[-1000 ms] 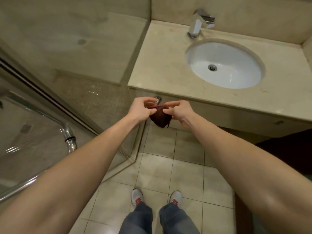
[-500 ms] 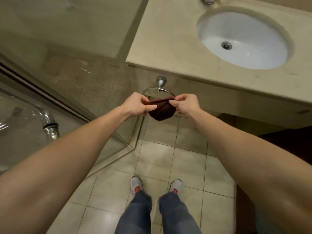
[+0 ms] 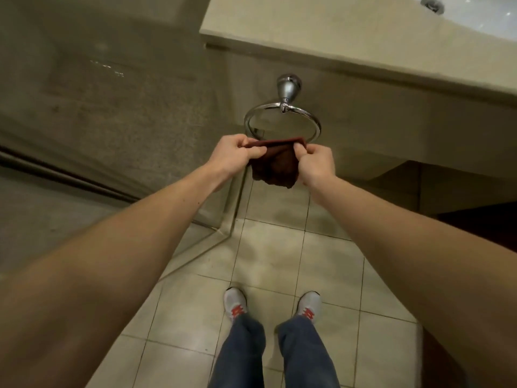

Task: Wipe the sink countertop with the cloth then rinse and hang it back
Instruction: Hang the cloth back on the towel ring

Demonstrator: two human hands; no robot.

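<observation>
A dark red cloth (image 3: 275, 166) hangs folded over the lower rim of a chrome towel ring (image 3: 282, 107) fixed to the front of the vanity. My left hand (image 3: 232, 155) pinches the cloth's top edge on the left side. My right hand (image 3: 314, 163) pinches the same edge on the right side. The beige stone countertop (image 3: 307, 29) lies above the ring, and only a corner of the white sink basin (image 3: 475, 16) with its drain shows at the top right.
A glass shower enclosure (image 3: 70, 169) with a dark frame stands to the left, its corner close to the ring. Beige floor tiles (image 3: 279, 256) lie below, with my two grey shoes (image 3: 236, 303) on them. A dark opening sits under the vanity at right.
The view has tilted down and closer to the ring; the faucet and most of the basin have left the frame. Both hands have spread the cloth's top edge flat along the ring's lower rim.
</observation>
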